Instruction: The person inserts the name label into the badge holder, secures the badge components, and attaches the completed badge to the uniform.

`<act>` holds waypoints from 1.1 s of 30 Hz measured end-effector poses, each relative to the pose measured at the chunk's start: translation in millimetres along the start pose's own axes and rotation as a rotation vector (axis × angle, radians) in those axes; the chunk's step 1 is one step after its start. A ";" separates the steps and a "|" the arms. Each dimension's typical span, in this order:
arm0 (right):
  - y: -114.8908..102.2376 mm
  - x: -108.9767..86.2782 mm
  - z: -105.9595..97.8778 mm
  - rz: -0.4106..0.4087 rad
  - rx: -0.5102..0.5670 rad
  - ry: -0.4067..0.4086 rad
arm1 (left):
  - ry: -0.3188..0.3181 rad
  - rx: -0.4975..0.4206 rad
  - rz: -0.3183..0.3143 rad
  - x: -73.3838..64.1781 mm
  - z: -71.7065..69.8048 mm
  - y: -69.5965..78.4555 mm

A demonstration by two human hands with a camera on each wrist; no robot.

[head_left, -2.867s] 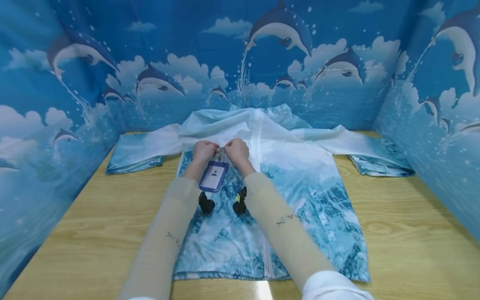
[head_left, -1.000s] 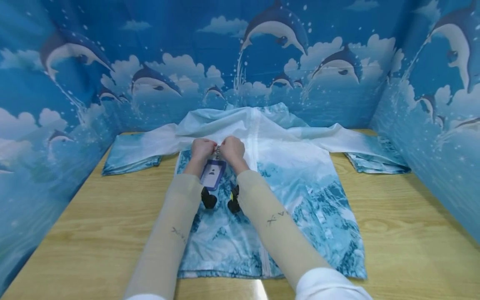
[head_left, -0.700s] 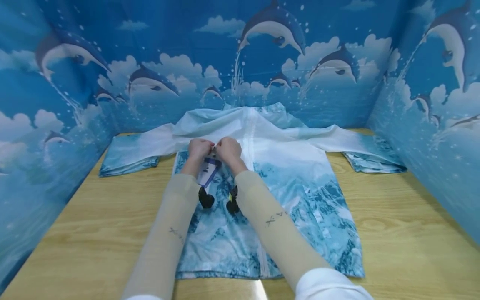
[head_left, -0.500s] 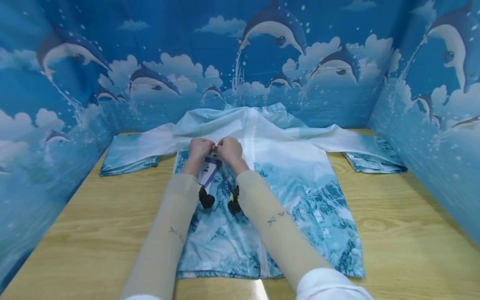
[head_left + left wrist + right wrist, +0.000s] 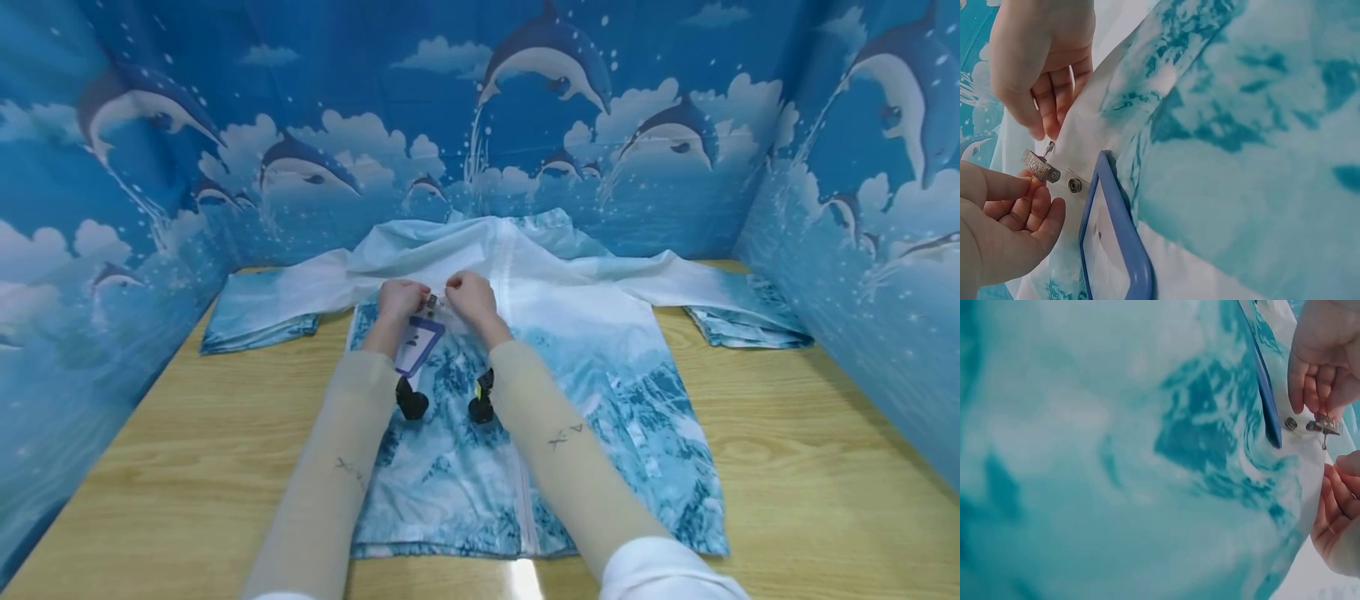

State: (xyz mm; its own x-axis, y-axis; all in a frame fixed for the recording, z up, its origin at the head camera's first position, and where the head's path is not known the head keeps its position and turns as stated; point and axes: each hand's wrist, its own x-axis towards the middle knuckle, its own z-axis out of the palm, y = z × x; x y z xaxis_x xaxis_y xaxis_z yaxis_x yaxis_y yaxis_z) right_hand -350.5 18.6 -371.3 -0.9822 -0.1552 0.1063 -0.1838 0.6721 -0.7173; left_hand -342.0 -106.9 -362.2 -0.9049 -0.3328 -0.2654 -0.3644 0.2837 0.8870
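My left hand (image 5: pixel 402 300) pinches the metal badge clip (image 5: pixel 1038 165) between thumb and fingers. A small pin juts from the clip, right at a raised ridge of the jacket (image 5: pixel 1222 175). From the clip hangs a clear snap strap (image 5: pixel 1074 185) with a blue-framed ID badge (image 5: pixel 420 344), tilted over the jacket front. My right hand (image 5: pixel 471 297) is just right of the clip and apart from it, fingers bent, fingertips right at the white cloth. I cannot tell whether those fingertips pinch the cloth, which partly hides them in the right wrist view.
The jacket lies spread on the wooden table (image 5: pixel 240 450), its sleeves folded at left (image 5: pixel 258 308) and right (image 5: pixel 750 308). Black wrist cameras (image 5: pixel 411 402) sit under both wrists. A dolphin-printed curtain (image 5: pixel 420 108) encloses the back and sides.
Earlier both hands were together at the clip. Over the last half second the right hand has moved right, away from it, exposing more of the clip. The left hand stays put.
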 end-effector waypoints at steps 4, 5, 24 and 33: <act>5.2 0.1 -1.9 -0.007 0.035 -0.013 | -0.016 -0.008 0.011 -1.3 -0.9 -0.2; 6.3 -0.3 -2.2 -0.016 0.039 -0.036 | -0.018 -0.009 0.019 -1.5 -1.1 -0.2; 17.5 -0.9 -7.9 -0.065 0.074 -0.318 | -0.059 0.006 0.062 -3.5 -1.1 -0.7; 17.1 -2.5 -7.5 -0.082 0.053 -0.318 | -0.194 0.121 0.088 -3.4 -2.3 -2.5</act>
State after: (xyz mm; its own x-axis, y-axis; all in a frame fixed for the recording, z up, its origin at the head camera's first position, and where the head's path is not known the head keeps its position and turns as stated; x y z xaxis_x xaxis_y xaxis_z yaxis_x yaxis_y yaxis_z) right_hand -351.5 35.9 -378.7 -0.9009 -0.4313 -0.0494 -0.2511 0.6106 -0.7511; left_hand -337.5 -108.6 -362.6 -0.9553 -0.1265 -0.2673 -0.2957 0.4136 0.8611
